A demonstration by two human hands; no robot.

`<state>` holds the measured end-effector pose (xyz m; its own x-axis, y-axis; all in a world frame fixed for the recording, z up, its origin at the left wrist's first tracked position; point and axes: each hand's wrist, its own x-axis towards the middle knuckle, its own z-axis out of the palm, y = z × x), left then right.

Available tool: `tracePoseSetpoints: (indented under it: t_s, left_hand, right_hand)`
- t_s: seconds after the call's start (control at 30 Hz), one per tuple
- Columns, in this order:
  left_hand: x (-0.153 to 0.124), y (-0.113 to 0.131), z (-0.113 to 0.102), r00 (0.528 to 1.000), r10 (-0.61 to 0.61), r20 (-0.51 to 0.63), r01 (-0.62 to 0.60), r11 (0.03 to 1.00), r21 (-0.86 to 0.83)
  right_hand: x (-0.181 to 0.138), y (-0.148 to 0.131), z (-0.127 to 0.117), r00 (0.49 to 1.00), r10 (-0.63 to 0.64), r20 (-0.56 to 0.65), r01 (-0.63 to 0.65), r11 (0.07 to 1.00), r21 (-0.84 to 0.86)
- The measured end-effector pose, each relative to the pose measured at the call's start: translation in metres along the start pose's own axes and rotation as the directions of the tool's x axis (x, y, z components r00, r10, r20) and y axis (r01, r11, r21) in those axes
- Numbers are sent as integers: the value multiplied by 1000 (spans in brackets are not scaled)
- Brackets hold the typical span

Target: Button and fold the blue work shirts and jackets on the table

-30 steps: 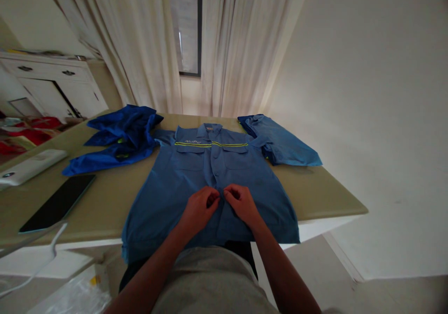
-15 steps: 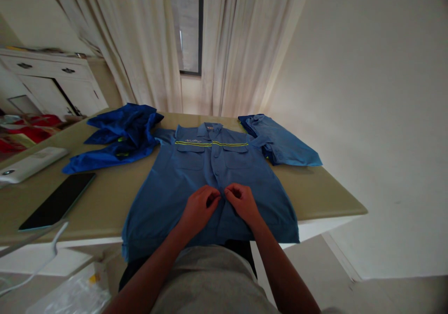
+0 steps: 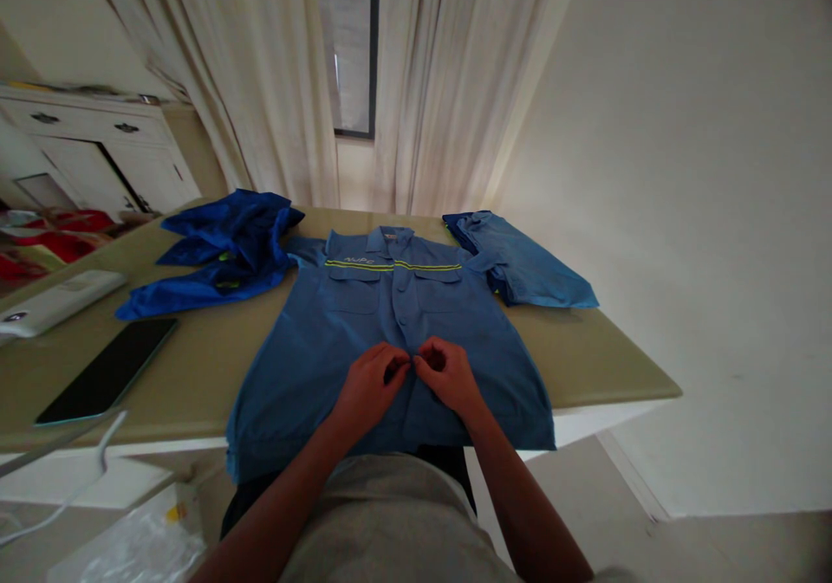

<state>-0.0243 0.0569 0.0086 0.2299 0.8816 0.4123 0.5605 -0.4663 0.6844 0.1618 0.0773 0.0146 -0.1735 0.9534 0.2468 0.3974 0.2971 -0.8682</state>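
Observation:
A blue work shirt [image 3: 299, 366] with yellow chest stripes, two flap pockets and a buttoned front lies face up, its collar away from me and its hem over the table's front edge. At the lower part of its front placket, my left hand [image 3: 373, 384] is closed in a pinch on the fabric. My right hand [image 3: 448, 375] pinches the same placket from the other side, the fingertips of both hands almost touching. Whatever button or buttonhole lies between the fingertips is hidden by them.
Crumpled bright blue clothing [image 3: 227, 254] lies on the table [image 3: 611, 366] at the left. Folded light blue clothing [image 3: 539, 267] sits at the right, by the shirt's sleeve. Left of me are a black phone [image 3: 110, 371], a white device [image 3: 65, 301] and a white cable [image 3: 100, 453].
My right hand has shifted slightly left, bringing its fingertips closer to those of my left hand. The shirt stays in place.

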Motion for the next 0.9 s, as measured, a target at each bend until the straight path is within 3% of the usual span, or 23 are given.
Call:
tracePoseSetpoints:
  t_s: [0.17, 0.63, 0.77, 0.9]
  left_hand:
    - [0, -1, 0, 1000, 8, 24, -8, 1000, 25]
    - [-2, -2, 0, 999, -24, 22, 23, 999, 42]
    - [-1, -2, 1, 999, -26, 33, 25, 999, 41]
    - [-1, -1, 2, 999, -42, 27, 41, 999, 30]
  right_hand:
    - [0, 1, 2, 999, -19, -32, 15, 993, -119]
    - [-4, -3, -4, 998, -18, 56, 17, 999, 27]
    - [-6, -2, -4, 995, 25, 101, -33, 996, 84]
    - [-6, 1, -1, 996, 37, 86, -41, 998, 41]
